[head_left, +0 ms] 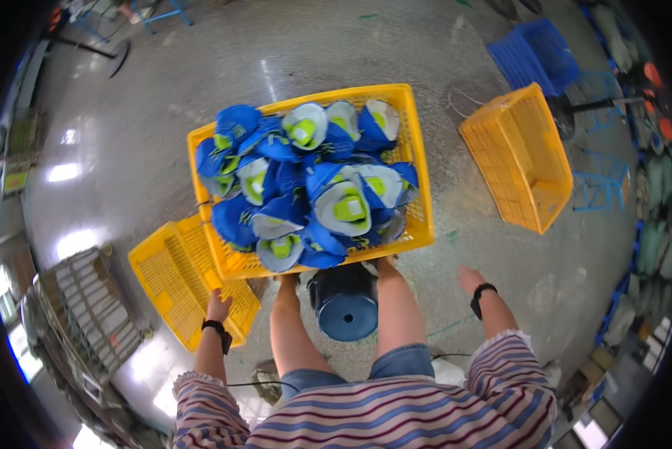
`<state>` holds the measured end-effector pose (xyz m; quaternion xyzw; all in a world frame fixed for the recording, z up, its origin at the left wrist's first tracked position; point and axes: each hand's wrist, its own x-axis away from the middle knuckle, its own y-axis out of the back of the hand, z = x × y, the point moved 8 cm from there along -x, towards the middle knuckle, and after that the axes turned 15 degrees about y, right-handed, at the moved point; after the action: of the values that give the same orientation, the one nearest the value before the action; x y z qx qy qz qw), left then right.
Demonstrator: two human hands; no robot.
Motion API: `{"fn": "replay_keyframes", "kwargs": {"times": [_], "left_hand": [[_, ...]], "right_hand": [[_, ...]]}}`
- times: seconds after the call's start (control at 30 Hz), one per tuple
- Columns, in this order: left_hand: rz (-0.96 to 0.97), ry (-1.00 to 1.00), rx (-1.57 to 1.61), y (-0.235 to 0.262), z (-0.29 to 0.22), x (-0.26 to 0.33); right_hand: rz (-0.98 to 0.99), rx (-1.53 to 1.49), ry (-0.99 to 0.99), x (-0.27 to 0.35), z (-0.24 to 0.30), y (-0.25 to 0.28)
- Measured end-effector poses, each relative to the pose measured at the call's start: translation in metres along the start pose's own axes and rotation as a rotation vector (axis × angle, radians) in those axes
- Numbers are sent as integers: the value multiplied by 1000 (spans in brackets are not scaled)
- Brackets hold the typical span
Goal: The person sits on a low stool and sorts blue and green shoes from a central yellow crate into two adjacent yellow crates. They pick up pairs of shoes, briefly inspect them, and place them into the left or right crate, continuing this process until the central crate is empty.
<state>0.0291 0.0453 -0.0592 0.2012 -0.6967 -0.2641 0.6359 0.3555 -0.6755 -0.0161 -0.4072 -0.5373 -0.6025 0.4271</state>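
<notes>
A large yellow crate (315, 95) in front of me is heaped with blue shoe uppers (342, 207) that have pale grey linings and lime-green patches. My left hand (217, 305), with a black band on its wrist, is over a second yellow crate (172, 278) at the lower left. Its thumb stands apart from the fingers, and nothing shows in it. Out to the right, above the floor, is my right hand (470, 280), also below a black wristband. It looks loosely open and holds nothing visible. Both hands are apart from the shoe uppers.
Between my legs stands a dark blue round stool or upturned bucket (348, 318). Another yellow crate (517, 161) is tilted at the right, with a blue crate (534, 56) behind it. A slatted rack (90, 310) stands on the left. Blue metal frames (599, 183) are at the far right.
</notes>
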Motion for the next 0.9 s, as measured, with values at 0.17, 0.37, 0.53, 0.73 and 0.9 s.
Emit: {"fn": "replay_keyframes", "kwargs": {"times": [0.17,0.37,0.53,0.73,0.9], "left_hand": [[-115,-1,-18,25,-10,-71],[47,380,630,-29,-42,-56],[-4,217,442,7,-24,-92],[-117,-81,-48,52,-19,-129],[-65,-166,-76,29,-70,-133]], "right_hand": [[-354,-88,37,-76,-43,73],[-639,-80,-95,-134,-174,177],[-907,146,-192,-192,-275,252],[-962,195,-247,-250,-266,312],[-1090,283,-193,-245,-234,284]]}}
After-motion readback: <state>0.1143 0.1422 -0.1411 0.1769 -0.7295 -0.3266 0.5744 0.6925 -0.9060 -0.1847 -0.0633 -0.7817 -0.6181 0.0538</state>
